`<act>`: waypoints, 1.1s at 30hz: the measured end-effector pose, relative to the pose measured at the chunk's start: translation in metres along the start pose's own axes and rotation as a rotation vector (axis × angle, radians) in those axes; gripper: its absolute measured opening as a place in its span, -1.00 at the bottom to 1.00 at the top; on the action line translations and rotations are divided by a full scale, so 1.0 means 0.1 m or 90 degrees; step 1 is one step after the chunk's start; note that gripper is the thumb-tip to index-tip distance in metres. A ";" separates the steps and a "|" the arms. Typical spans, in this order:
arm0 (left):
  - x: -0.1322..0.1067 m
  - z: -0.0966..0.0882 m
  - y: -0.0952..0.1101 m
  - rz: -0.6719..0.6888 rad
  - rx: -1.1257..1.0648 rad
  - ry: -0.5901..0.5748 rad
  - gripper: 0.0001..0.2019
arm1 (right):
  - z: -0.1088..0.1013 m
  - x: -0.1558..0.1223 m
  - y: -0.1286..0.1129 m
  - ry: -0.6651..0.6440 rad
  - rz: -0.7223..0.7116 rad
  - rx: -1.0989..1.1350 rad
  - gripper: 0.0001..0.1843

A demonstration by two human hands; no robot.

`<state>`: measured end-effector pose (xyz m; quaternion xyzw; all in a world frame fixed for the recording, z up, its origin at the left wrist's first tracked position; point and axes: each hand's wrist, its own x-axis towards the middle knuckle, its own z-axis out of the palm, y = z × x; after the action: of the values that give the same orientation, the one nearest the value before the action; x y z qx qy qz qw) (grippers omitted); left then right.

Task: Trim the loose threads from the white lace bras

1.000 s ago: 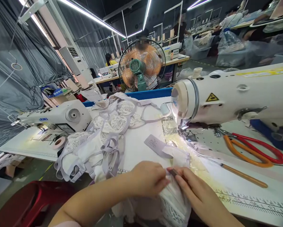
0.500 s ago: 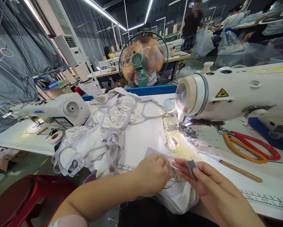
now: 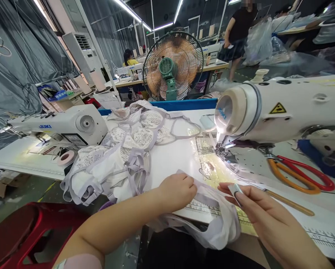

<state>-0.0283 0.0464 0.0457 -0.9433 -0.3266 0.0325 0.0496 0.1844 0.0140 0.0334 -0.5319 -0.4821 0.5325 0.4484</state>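
Observation:
My left hand (image 3: 176,192) is closed on the edge of a white bra (image 3: 226,224) with pale lilac trim. One end of the trim shows beyond the knuckles, and the rest of the bra droops over the table's front edge. To its right, my right hand (image 3: 264,211) pinches a small flat silver-grey piece (image 3: 235,191) between thumb and fingers; its exact kind is unclear. That hand is apart from the left one. Ahead of both hands is the lit needle area of a white sewing machine (image 3: 240,110).
A pile of white lace bras (image 3: 139,140) lies left of centre. Orange-and-red-handled scissors (image 3: 296,179) and a wooden-handled tool (image 3: 292,202) lie at right. A second sewing machine (image 3: 58,127), a red stool (image 3: 44,224) and a large fan (image 3: 173,67) stand around. A person (image 3: 238,33) is behind.
My hands have moved apart: the right one went right with the small piece, the left slightly left with the bra's edge. More of the bra shows between them. The person behind has shifted.

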 end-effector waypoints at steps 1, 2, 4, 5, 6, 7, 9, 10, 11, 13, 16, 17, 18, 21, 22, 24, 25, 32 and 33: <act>0.03 -0.04 -0.03 -0.029 -0.023 -0.018 -0.81 | -0.03 0.02 -0.01 -0.004 -0.011 -0.050 -0.63; 0.06 -0.07 -0.07 -0.058 -0.050 -0.039 -0.73 | -0.04 0.04 -0.02 -0.018 -0.018 -0.090 -0.63; 0.13 -0.15 -0.17 -0.092 -0.105 -0.103 -0.55 | -0.03 0.05 -0.05 -0.055 -0.025 -0.132 -0.61; 0.18 -0.19 -0.22 -0.093 -0.125 -0.146 -0.51 | -0.01 0.03 -0.06 -0.068 -0.027 -0.136 -0.59; 0.22 -0.23 -0.26 -0.090 -0.139 -0.191 -0.51 | 0.01 0.01 -0.07 -0.074 -0.033 -0.136 -0.58; 0.27 -0.26 -0.30 -0.088 -0.144 -0.229 -0.54 | 0.03 -0.01 -0.08 -0.077 -0.042 -0.139 -0.57; 0.33 -0.33 -0.33 -0.088 -0.136 -0.265 -0.61 | 0.04 -0.05 -0.08 -0.075 -0.057 -0.145 -0.58; 0.35 -0.37 -0.32 -0.091 -0.124 -0.262 -0.66 | 0.02 -0.07 -0.08 -0.071 -0.057 -0.145 -0.58; 0.35 -0.41 -0.30 -0.096 -0.111 -0.250 -0.73 | -0.01 -0.07 -0.07 -0.063 -0.052 -0.141 -0.58; 0.33 -0.48 -0.22 -0.112 -0.074 -0.182 -0.82 | -0.10 -0.07 -0.04 -0.022 -0.032 -0.100 -0.57; 0.23 -0.49 -0.09 -0.117 -0.001 -0.049 -0.77 | -0.23 -0.07 -0.01 0.088 0.000 0.037 -0.58; 0.19 -0.45 -0.05 -0.112 0.021 -0.026 -0.76 | -0.24 -0.09 -0.01 0.112 0.010 0.086 -0.58; 0.15 -0.38 -0.02 -0.106 0.038 -0.018 -0.75 | -0.23 -0.12 -0.01 0.125 0.016 0.126 -0.59; -0.02 -0.13 0.05 -0.084 0.079 -0.017 -0.75 | -0.05 -0.25 0.00 0.054 0.034 0.173 -0.62; -0.08 -0.06 0.07 -0.080 0.087 -0.020 -0.76 | 0.04 -0.30 0.01 0.009 0.042 0.160 -0.62; -0.23 0.01 0.12 -0.078 0.104 -0.007 -0.74 | 0.21 -0.37 0.04 -0.051 0.045 0.078 -0.61; -0.30 0.01 0.14 -0.087 0.110 0.003 -0.71 | 0.27 -0.39 0.06 -0.072 0.039 0.019 -0.59; -0.42 -0.16 0.12 0.002 0.022 -0.037 -0.84 | 0.19 -0.31 0.10 -0.156 -0.010 -0.266 -0.54; -0.39 -0.14 0.09 0.015 -0.003 -0.049 -0.85 | 0.16 -0.29 0.08 -0.151 -0.007 -0.286 -0.53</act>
<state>-0.0523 0.0139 0.0601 -0.9452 -0.3173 0.0690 0.0344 0.1698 -0.0163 0.0291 -0.5489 -0.6407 0.4684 0.2623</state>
